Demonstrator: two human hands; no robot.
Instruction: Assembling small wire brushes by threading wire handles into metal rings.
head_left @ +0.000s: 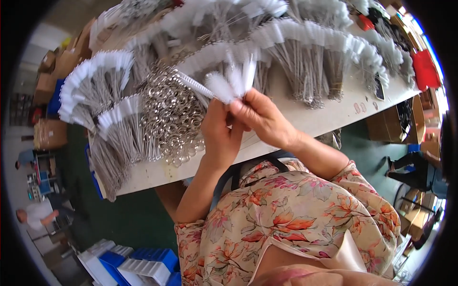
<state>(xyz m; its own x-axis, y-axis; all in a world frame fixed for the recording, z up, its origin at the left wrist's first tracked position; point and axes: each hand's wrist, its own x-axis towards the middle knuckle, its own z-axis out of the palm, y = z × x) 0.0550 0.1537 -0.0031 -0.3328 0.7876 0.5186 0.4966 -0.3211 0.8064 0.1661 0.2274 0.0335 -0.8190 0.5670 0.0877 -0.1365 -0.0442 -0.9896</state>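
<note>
Left hand: grip closed on the wire stems of the small white brushes.
Right hand: pinching the same stems, just right.
Brushes: above desk, bristles pointing far.
Ring pile: left, near.

Small fan of white-bristled wire brushes, bristle ends up, over table edge.

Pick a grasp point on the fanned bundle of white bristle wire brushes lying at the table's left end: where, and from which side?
Grip the fanned bundle of white bristle wire brushes at the bunched twisted-wire stems, coming from the near table edge. The stems converge there into a narrow cluster overhanging the edge, while the bristle heads splay wide and soft, so fingers would likely slip or crush them.
</note>
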